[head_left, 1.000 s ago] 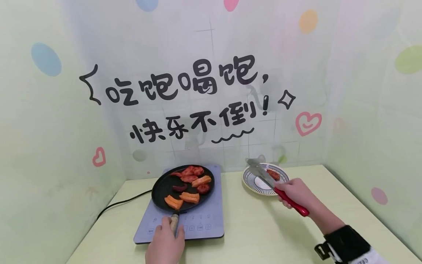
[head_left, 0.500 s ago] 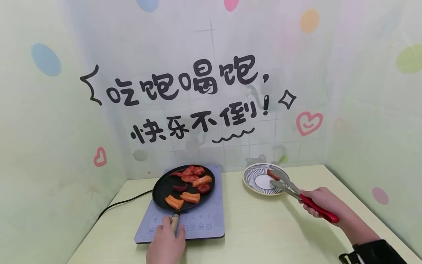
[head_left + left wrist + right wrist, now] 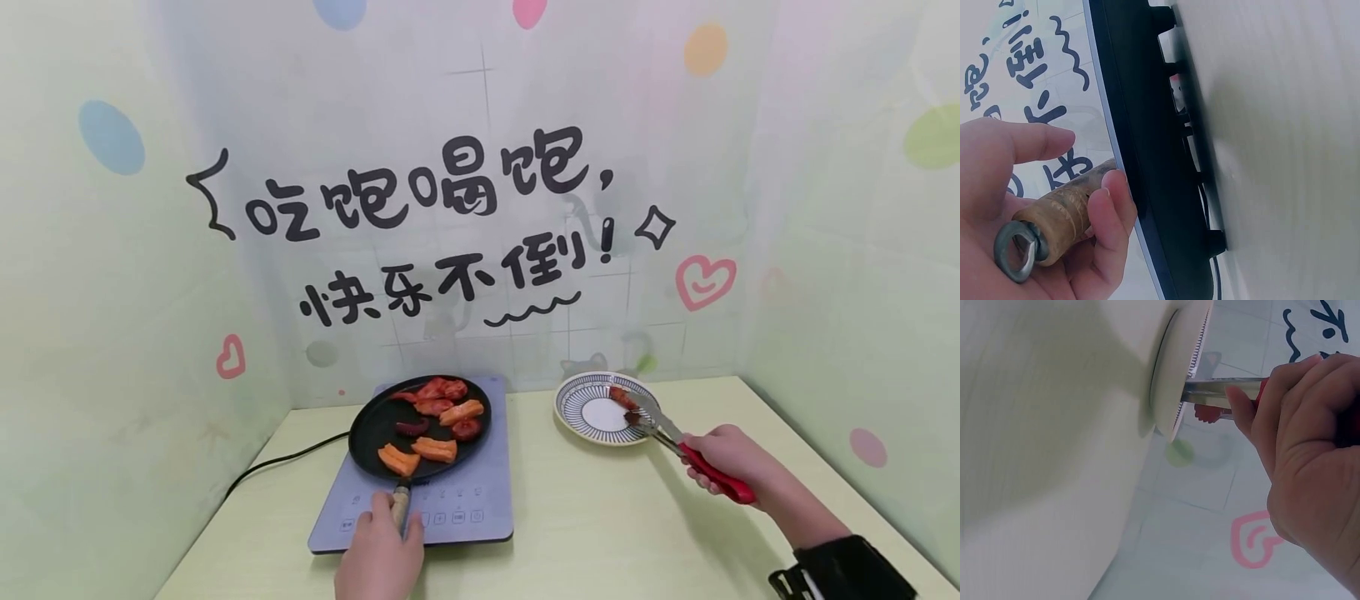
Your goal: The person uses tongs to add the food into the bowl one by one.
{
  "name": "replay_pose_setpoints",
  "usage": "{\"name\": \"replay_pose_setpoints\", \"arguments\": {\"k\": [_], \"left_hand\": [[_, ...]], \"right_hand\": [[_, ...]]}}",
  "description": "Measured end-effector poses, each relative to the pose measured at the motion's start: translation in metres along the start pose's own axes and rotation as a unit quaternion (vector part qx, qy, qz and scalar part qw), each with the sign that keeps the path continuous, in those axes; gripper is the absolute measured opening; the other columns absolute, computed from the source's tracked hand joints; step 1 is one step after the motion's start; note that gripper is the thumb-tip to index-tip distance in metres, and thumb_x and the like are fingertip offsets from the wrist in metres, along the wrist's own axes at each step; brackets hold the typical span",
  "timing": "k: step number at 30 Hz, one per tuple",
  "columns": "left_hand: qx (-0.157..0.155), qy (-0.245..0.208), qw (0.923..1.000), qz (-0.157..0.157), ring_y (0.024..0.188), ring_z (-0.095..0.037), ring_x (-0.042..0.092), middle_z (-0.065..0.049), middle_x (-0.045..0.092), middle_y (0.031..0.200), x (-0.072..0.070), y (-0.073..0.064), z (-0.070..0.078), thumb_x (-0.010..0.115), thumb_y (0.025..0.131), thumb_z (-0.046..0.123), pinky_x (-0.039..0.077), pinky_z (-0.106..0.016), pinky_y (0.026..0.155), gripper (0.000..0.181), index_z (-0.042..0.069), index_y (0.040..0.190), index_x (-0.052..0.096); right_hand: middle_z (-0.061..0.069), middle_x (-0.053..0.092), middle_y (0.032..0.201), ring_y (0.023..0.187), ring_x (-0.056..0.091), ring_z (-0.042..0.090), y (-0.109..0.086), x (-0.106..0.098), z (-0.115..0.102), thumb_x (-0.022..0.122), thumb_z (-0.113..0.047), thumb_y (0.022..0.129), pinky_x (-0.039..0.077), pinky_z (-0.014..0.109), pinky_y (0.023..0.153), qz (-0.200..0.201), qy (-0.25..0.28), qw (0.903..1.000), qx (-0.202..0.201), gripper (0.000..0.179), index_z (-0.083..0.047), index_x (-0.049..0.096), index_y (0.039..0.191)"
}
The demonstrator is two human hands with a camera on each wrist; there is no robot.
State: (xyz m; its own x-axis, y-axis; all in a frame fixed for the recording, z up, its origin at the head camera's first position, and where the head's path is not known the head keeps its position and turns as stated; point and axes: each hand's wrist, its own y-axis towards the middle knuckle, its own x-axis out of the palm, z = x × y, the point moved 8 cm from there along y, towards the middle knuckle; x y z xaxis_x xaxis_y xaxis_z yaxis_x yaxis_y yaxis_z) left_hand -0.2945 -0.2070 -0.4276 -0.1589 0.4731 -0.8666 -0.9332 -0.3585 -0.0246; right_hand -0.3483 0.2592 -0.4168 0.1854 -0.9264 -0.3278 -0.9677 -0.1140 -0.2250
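Note:
My left hand (image 3: pixel 380 554) grips the wooden handle (image 3: pixel 1063 215) of a black frying pan (image 3: pixel 367 433). A metal ring ends the handle in the left wrist view. In the pan lie red meat pieces (image 3: pixel 432 407), orange ridged strips (image 3: pixel 435 450) and a dark curved piece (image 3: pixel 412 427). At the right, my right hand (image 3: pixel 731 462) holds metal tongs (image 3: pixel 663 425) by their red handles. Their tips reach over a blue-striped plate (image 3: pixel 577 410), right at a browned meat piece (image 3: pixel 622 397) and a smaller dark piece (image 3: pixel 632 418). The plate's rim hides the tips in the right wrist view.
The pan stands on a flat induction cooker (image 3: pixel 480 492), whose black cord (image 3: pixel 285 457) runs off left. A pale table (image 3: pixel 570 517) carries everything. Printed walls (image 3: pixel 450 83) close in the back and both sides.
The right hand drew back to the right and the tongs spread over the plate, then their tips came closer together beside the meat. The left hand stays on the pan handle.

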Motion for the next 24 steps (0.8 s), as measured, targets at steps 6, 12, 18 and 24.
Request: {"name": "replay_pose_setpoints", "arguments": {"k": [6,12,18,24], "left_hand": [[0.003,0.001,1.0,0.004,0.069,-0.028,0.057,-0.02,0.061,0.099,-0.001,0.0,0.0,0.069,0.1,0.033,0.047,-0.044,0.061,0.047,0.003,0.131,0.053],[0.0,0.001,1.0,0.003,0.07,-0.028,0.057,-0.021,0.061,0.101,0.0,0.001,-0.001,0.069,0.1,0.034,0.047,-0.044,0.062,0.048,0.003,0.132,0.052],[-0.002,0.001,1.0,0.004,0.069,-0.028,0.057,-0.02,0.06,0.099,0.0,0.0,-0.001,0.069,0.1,0.034,0.046,-0.043,0.06,0.047,0.004,0.132,0.052],[-0.002,0.006,1.0,0.003,0.07,-0.028,0.057,-0.02,0.06,0.1,0.001,0.0,0.0,0.069,0.1,0.034,0.047,-0.043,0.061,0.047,0.004,0.132,0.052]], "right_hand": [[0.001,0.062,0.071,0.053,0.053,0.003,0.01,0.001,0.005,0.041,-0.023,0.114,0.048,0.017,0.052,0.027,-0.008,0.9996,-0.002,0.038,0.002,0.064,0.096],[0.001,0.061,0.069,0.052,0.052,0.003,0.02,0.004,0.012,0.046,-0.021,0.112,0.047,0.017,0.051,0.036,-0.01,0.9993,-0.004,0.034,0.005,0.063,0.099],[0.001,0.062,0.068,0.051,0.052,0.004,0.022,0.003,0.016,0.049,-0.019,0.111,0.048,0.019,0.051,0.05,-0.022,0.9984,-0.012,0.035,0.01,0.064,0.098],[0.002,0.063,0.067,0.05,0.054,0.006,0.023,0.002,0.02,0.051,-0.018,0.11,0.05,0.022,0.052,0.073,-0.042,0.9964,-0.014,0.035,0.012,0.064,0.097]]}}
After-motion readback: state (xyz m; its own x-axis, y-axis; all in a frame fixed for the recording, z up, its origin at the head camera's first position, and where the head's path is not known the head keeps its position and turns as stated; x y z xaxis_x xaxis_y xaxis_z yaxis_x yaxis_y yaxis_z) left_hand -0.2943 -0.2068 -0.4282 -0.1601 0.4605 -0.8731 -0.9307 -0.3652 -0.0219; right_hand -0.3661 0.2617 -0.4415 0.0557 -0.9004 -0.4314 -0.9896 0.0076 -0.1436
